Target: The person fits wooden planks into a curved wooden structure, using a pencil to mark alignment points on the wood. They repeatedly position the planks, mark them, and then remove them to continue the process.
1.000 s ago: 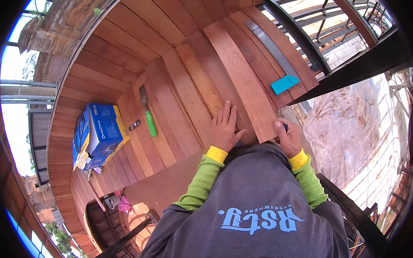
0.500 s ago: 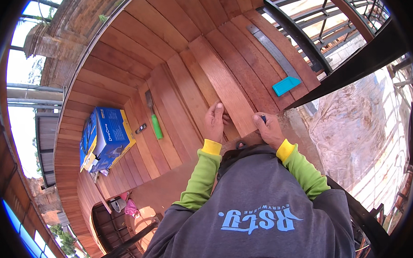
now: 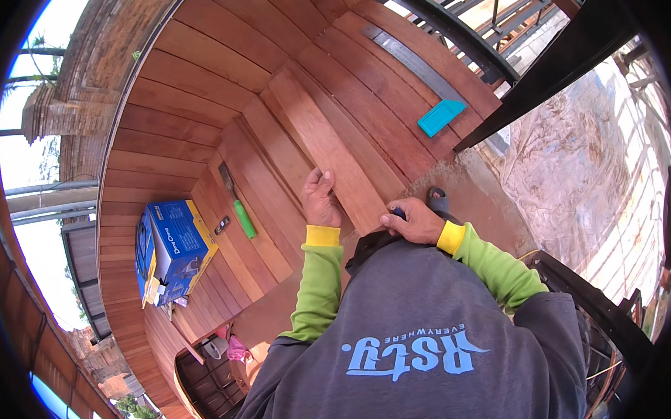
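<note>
A long reddish-brown wooden plank lies over the fitted boards, its near end close to my body. Beside its left edge is my left hand, fingers curled and thumb near the forefinger; whether it grips anything is hidden. My right hand is closed around a small dark blue thing, of which only one end shows, at the plank's near right corner. Farther right lies a try square with a turquoise stock and a metal blade. A green-handled tool with a flat dark blade rests to the left.
A blue and yellow box stands on the boards at left, with a small dark item near it. Black metal beams run along the right. Below them spreads a crumpled, dusty sheet. A sandalled foot shows beyond my right hand.
The view has shifted. The plank's near end has come closer to my body and left, exposing more board at its right. Both hands have moved left; the foot now shows right of the plank.
</note>
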Tool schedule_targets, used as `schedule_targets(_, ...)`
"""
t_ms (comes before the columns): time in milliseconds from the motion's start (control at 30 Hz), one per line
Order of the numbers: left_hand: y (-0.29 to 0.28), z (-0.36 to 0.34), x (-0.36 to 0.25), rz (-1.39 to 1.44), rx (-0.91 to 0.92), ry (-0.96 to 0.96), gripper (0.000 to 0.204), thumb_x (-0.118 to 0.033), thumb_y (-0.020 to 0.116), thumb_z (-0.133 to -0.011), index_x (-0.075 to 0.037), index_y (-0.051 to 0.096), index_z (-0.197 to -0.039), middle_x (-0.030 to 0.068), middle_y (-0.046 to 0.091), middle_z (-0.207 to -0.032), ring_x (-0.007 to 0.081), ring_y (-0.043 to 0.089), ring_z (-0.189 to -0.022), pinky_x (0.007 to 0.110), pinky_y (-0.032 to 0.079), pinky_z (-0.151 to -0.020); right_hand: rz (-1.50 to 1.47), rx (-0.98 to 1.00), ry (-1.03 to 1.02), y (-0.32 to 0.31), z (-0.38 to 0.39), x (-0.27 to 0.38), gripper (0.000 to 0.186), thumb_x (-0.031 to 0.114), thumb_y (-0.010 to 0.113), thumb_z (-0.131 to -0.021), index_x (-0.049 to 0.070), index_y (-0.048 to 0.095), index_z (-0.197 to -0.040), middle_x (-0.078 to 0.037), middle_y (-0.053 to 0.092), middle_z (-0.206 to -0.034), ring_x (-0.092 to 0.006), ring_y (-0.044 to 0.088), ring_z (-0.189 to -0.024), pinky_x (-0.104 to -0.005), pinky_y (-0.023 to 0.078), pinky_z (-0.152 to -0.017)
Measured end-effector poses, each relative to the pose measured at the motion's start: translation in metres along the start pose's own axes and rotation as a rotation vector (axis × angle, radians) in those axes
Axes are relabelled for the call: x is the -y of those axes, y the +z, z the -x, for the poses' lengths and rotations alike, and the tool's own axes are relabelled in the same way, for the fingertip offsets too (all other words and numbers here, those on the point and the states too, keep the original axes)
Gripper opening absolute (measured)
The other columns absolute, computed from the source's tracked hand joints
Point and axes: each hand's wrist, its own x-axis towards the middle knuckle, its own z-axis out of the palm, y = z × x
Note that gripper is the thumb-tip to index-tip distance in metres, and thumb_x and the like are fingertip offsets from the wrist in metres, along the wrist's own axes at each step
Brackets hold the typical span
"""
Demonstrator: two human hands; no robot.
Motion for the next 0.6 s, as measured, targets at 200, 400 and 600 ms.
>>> schedule_targets(200,0.001,-0.009,0.004,-0.008,-0.003,-0.001,0.024,-0.010,0.062,-0.090,0.001,0.056,-0.110,0.0068,0.065,-0.102,0.0155,0.062,-0.091,0.031,0.051,-0.083,-0.063,-0.120,0.038,0.002,0.002,0.000,0.028,0.020,0.059,-0.092,-0.001,0.057,-0.074,-0.006,0.058,-0.061,-0.0124,0.054,-0.058,-0.0303,0.045,-0.057)
schedule_targets(400,0.007,-0.017,0.010,-0.133,-0.071,-0.029,0.026,-0.015,0.064,-0.089,-0.003,0.058,-0.111,0.0044,0.066,-0.100,0.0115,0.062,-0.084,0.027,0.051,-0.072,-0.097,-0.272,-0.011,-0.004,0.004,0.001,0.024,0.018,0.059,-0.091,-0.002,0.058,-0.078,-0.005,0.057,-0.062,-0.0109,0.053,-0.058,-0.0288,0.044,-0.056)
schedule_targets(600,0.024,-0.019,-0.006,-0.349,-0.106,-0.050,0.018,-0.017,0.065,-0.088,-0.006,0.061,-0.102,-0.0012,0.064,-0.087,0.0074,0.058,-0.073,0.023,0.044,-0.060,-0.089,-0.324,0.002,-0.006,0.000,-0.002,0.021,0.016,0.057,-0.091,-0.002,0.060,-0.081,-0.005,0.057,-0.062,-0.0100,0.053,-0.059,-0.0284,0.044,-0.056)
